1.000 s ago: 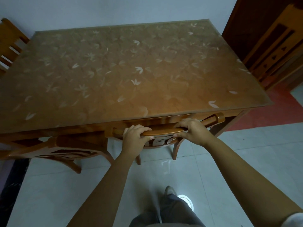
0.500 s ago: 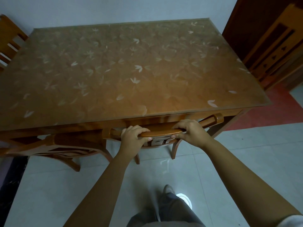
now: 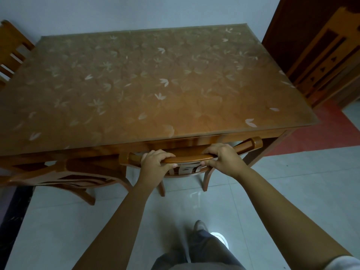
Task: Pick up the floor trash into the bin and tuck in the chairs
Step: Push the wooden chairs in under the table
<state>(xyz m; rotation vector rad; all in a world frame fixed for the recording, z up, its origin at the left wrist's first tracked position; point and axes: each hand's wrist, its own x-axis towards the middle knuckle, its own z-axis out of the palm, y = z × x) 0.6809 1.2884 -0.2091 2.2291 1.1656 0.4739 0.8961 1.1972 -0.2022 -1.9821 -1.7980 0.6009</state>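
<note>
Chair-tucking step: your left hand (image 3: 155, 163) and right hand (image 3: 225, 160) gripped the chair rail (image 3: 187, 157), fingers (image 3: 214, 150) curled; a final push under the table (image 3: 175, 84) likely remained.

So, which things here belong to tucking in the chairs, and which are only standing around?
Job: chair held at its top rail by the left hand and right hand; table; second chair beside it; third chair at far left.
Just there: wooden furniture on the right; red floor area. No trash or bin shows.
</note>
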